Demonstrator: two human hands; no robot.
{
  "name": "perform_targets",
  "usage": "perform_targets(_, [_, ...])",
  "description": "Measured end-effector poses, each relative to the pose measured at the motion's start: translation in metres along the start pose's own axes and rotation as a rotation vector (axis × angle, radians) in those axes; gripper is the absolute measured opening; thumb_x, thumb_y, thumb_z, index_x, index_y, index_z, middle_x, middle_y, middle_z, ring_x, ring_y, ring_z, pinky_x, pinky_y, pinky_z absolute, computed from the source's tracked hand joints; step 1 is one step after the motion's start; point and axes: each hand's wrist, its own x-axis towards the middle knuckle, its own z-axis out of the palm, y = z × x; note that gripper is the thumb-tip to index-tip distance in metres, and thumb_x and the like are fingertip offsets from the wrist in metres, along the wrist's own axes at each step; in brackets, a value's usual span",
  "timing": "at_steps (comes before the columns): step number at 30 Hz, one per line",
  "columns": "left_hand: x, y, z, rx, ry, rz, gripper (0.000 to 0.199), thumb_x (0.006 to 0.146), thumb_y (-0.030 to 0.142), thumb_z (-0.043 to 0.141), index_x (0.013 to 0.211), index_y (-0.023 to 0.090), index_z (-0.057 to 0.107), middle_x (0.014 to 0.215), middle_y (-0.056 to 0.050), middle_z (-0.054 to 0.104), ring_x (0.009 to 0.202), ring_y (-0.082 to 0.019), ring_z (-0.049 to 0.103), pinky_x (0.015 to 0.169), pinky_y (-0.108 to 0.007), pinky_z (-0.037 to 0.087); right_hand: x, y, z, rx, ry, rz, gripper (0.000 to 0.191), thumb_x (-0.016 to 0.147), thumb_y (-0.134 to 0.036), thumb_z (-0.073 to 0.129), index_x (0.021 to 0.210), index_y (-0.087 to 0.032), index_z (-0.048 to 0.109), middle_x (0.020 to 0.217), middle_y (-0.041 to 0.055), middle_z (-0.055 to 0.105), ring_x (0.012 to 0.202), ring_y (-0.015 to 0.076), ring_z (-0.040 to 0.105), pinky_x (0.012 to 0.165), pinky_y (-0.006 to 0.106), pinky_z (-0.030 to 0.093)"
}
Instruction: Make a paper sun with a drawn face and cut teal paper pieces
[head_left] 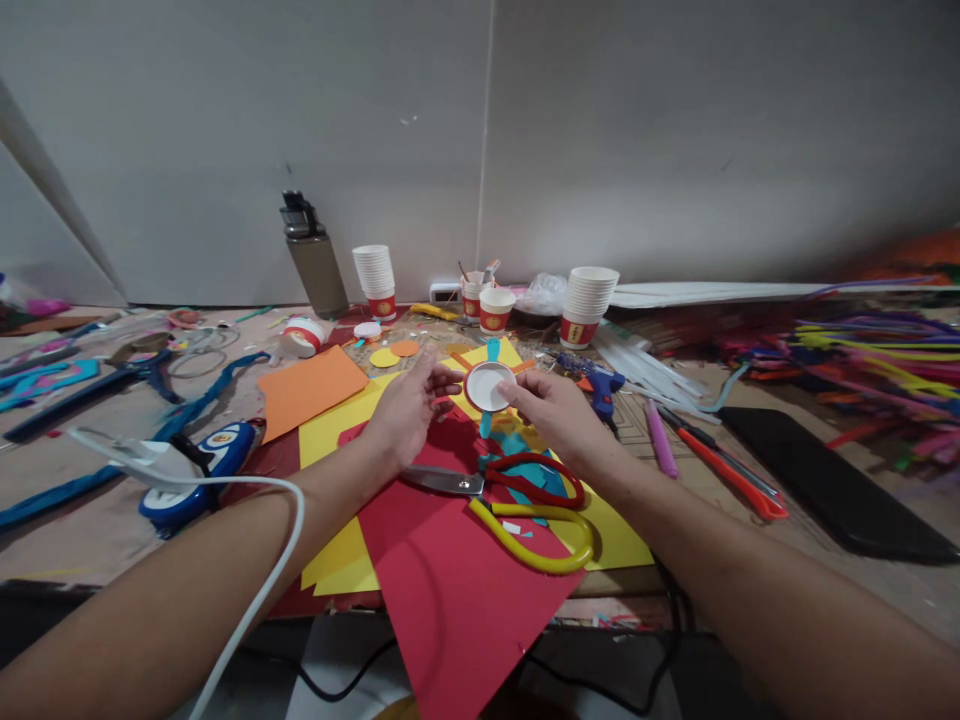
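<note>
My right hand (551,410) pinches the edge of a paper cup bottom (487,388), a small white disc with a red rim. Teal and orange paper strips stick out around it. Just left of the disc is my left hand (418,412), its fingers apart and slightly curled, with nothing visible in them. Below both hands, scissors (525,505) with one red and one yellow handle lie on a red paper sheet (465,600). Teal paper scraps (536,475) are partly hidden beneath the handles.
Stacks of paper cups (590,310) and a dark bottle (315,265) stand along the wall. An orange sheet (311,393) lies left. On the right are a blue glue gun (604,390), an orange-red cutter (731,470), a black phone (836,485) and pipe cleaners (885,360). A white cable crosses my left forearm.
</note>
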Motion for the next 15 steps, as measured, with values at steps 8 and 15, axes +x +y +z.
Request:
perform_targets(8, [0.0082,0.0033,-0.0060,-0.035,0.123,0.071,0.021,0.070,0.028,0.078,0.073,0.012,0.065,0.075,-0.002,0.065,0.065,-0.008,0.057,0.057,-0.018,0.041,0.0026,0.0064,-0.0009,0.071,0.015,0.011,0.038,0.081,-0.052,0.055,0.064,-0.018,0.050,0.055,-0.0046,0.041,0.053,0.0097,0.035,0.050,0.025,0.025])
perform_targets(15, [0.0092,0.0027,-0.0055,0.000,0.059,0.075,0.004,0.075,0.010,0.067,0.078,0.012,0.068,0.077,-0.004,0.069,0.062,-0.007,0.057,0.059,-0.018,0.043,0.0008,0.0009,-0.0021,0.097,0.036,0.049,0.037,0.082,-0.050,0.056,0.065,-0.018,0.050,0.054,-0.0045,0.042,0.051,0.0093,0.035,0.049,0.025,0.024])
